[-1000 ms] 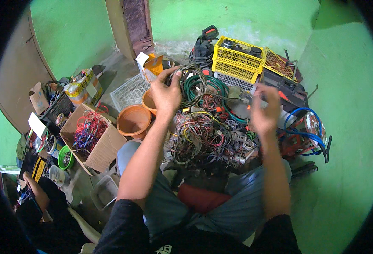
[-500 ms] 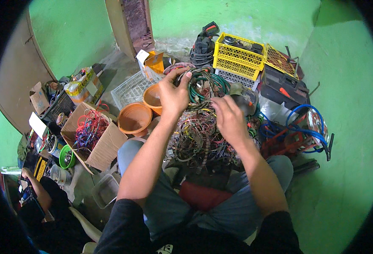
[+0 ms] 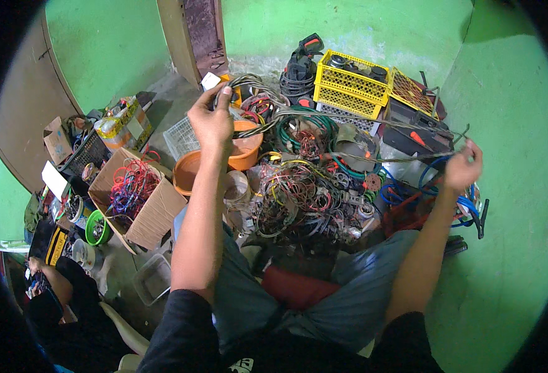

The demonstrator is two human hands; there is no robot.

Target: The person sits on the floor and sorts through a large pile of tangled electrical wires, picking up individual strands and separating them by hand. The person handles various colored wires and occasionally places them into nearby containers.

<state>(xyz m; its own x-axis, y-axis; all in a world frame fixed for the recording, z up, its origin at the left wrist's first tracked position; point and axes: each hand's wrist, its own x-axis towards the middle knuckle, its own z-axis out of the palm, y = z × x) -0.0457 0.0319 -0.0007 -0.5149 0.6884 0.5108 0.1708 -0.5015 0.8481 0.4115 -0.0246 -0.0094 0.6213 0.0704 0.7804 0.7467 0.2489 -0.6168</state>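
A coiled twisted cable (image 3: pixel 252 81), grey-brown, hangs from my left hand (image 3: pixel 212 124), whose fingers are closed round one side of the loop. From that coil two lengths run far out to the right, over the pile. At their end my right hand (image 3: pixel 463 168) has its fingers closed on the cable. Below the stretched cable lies a tangled heap of thin coloured wires (image 3: pixel 292 199). A green hose-like coil (image 3: pixel 283 133) rests just behind the heap.
Orange pots (image 3: pixel 244 160) and a cardboard box of red and blue wires (image 3: pixel 143 227) are on the left. Yellow crates (image 3: pixel 348 93) stand at the back, beside a dark toolbox (image 3: pixel 404 121). A blue hose (image 3: pixel 470 208) is at right. Another person's arm (image 3: pixel 56 280) shows lower left.
My right hand has swung far to the right, drawing out a long stretch of cable. My left hand has moved left with the coil, away from the heap.
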